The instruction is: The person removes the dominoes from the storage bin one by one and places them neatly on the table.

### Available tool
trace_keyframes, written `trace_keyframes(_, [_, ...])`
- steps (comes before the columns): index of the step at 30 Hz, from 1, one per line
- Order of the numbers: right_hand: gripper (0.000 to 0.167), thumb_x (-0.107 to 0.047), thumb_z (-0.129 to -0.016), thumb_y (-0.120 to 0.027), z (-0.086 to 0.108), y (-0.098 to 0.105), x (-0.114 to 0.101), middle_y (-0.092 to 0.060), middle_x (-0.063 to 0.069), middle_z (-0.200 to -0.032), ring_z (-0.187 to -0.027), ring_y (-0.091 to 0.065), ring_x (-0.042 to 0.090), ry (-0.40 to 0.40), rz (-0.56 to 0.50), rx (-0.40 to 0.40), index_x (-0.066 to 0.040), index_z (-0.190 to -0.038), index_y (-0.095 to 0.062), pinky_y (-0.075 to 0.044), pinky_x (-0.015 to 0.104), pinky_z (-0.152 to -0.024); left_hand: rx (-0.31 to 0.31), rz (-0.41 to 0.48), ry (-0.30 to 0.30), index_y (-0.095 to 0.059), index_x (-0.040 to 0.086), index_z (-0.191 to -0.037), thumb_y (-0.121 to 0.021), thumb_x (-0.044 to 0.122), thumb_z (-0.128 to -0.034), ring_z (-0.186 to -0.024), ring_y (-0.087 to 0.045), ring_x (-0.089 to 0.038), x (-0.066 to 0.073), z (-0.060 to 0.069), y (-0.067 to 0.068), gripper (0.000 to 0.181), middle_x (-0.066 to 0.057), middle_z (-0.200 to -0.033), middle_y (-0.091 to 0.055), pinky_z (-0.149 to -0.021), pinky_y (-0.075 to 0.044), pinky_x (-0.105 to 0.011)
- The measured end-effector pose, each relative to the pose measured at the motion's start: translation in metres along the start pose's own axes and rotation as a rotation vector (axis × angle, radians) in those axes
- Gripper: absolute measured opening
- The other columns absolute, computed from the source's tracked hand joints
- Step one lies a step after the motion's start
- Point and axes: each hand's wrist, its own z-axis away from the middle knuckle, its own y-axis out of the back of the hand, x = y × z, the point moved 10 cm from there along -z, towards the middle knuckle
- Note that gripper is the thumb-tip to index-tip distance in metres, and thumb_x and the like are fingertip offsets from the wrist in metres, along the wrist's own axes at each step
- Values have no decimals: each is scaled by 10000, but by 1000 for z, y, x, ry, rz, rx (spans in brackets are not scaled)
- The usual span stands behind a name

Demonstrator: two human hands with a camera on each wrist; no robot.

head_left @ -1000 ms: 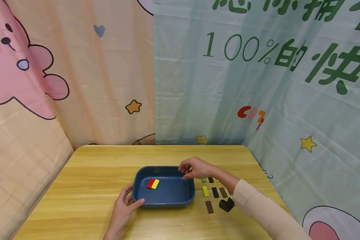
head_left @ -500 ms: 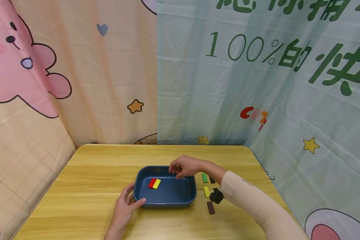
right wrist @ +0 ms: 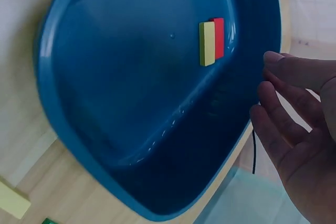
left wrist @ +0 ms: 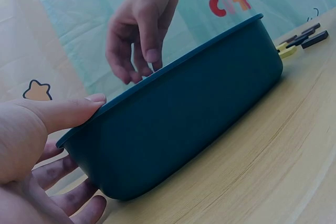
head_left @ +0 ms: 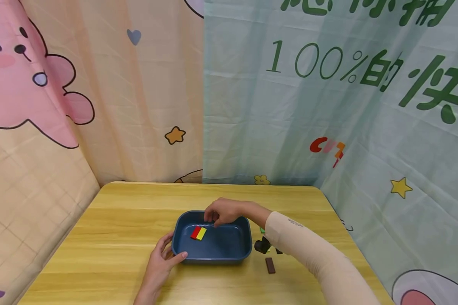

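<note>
A blue plastic basin (head_left: 221,246) stands on the wooden table. My left hand (head_left: 158,264) holds its left end, thumb over the rim and the other fingers against the outer wall, as the left wrist view shows. Inside, a red block (right wrist: 219,38) and a yellow block (right wrist: 207,44) lie side by side, touching, on the basin floor toward the left. Above the far part of the basin hovers my right hand (head_left: 223,210), fingers loosely bent and pointing down. Nothing shows between its thumb and fingers, and it is apart from both blocks.
Right of the basin, several blocks lie on the table, among them a brown block (head_left: 270,265), a yellow table block (right wrist: 13,200) and a green block (right wrist: 48,221). My right sleeve and the black wrist camera (head_left: 262,245) cover some. Printed curtains (head_left: 244,127) hang behind the table.
My right hand has moved left, from the basin's right rim to above its far middle, nearer the red and yellow blocks. My left hand keeps its hold on the basin.
</note>
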Motion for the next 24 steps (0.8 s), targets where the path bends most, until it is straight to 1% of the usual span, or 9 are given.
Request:
trace_keyframes(4, [312,-37,-944,-755,-10,-7,-1,-683,-46,-1086,-986,-644,88,-1,12,-13,-70,-1251,-709,-510,173,-869,1,2,4,-389,66,-1550,-841,112,-886,-1384,-455,-403,-1,0,-1,805,-201,-1575,-385,-1120,-415,-474])
trace_keyframes(6, [313,-34,-945,-754,-15,-12,-1,-686,-46,-1095,-995,-647,94,-2,18,-21,-82,-1251,-710,-506,164,-870,-2,8,4,-389,69,-1550,-841,109,-886,-1389,-450,-405,-2,-1,-1,804,-200,-1576,-383,-1125,-403,-501])
trace_keyframes(8, [316,-33,-947,-752,-21,-18,-1,-689,-45,-1105,-997,-645,91,4,27,-27,-84,-1255,-709,-502,155,-869,-3,14,4,-392,74,-1549,-843,103,-882,-1388,-454,-397,-2,-1,-1,805,-193,-1577,-385,-1109,-430,-469])
trace_keyframes(11, [322,-42,-944,-758,-28,-25,-1,-686,-49,-1112,-982,-627,71,17,42,-31,-89,-1260,-709,-495,146,-871,-5,16,-3,-388,65,-1551,-840,93,-883,-1381,-461,-394,-2,0,0,807,-198,-1575,-384,-1060,-477,-382])
trace_keyframes(14, [315,-31,-940,-757,-36,-28,-2,-682,-50,-1105,-962,-614,58,30,54,-20,-88,-1246,-714,-493,146,-872,-7,14,-18,-380,49,-1555,-836,101,-890,-1373,-464,-409,0,0,0,809,-217,-1570,-382,-1034,-490,-339])
trace_keyframes(17, [299,-22,-939,-753,-42,-30,-3,-681,-54,-1099,-962,-611,46,36,65,-16,-100,-1226,-720,-488,143,-877,-12,12,-32,-370,39,-1560,-833,110,-895,-1373,-459,-422,1,0,0,813,-230,-1569,-375,-1061,-477,-369])
trace_keyframes(21, [292,-19,-942,-748,-49,-33,-4,-688,-51,-1108,-980,-614,39,47,73,-22,-100,-1221,-722,-482,144,-897,-6,15,-26,-381,48,-1554,-833,88,-890,-1374,-463,-407,0,0,-1,804,-215,-1567,-383,-1088,-455,-409])
trace_keyframes(24, [294,-17,-944,-744,-55,-35,-5,-693,-43,-1120,-995,-619,39,57,75,-19,-86,-1228,-720,-478,146,-912,-1,22,-24,-390,53,-1550,-832,69,-885,-1372,-470,-398,0,0,0,799,-206,-1565,-389,-1079,-459,-404])
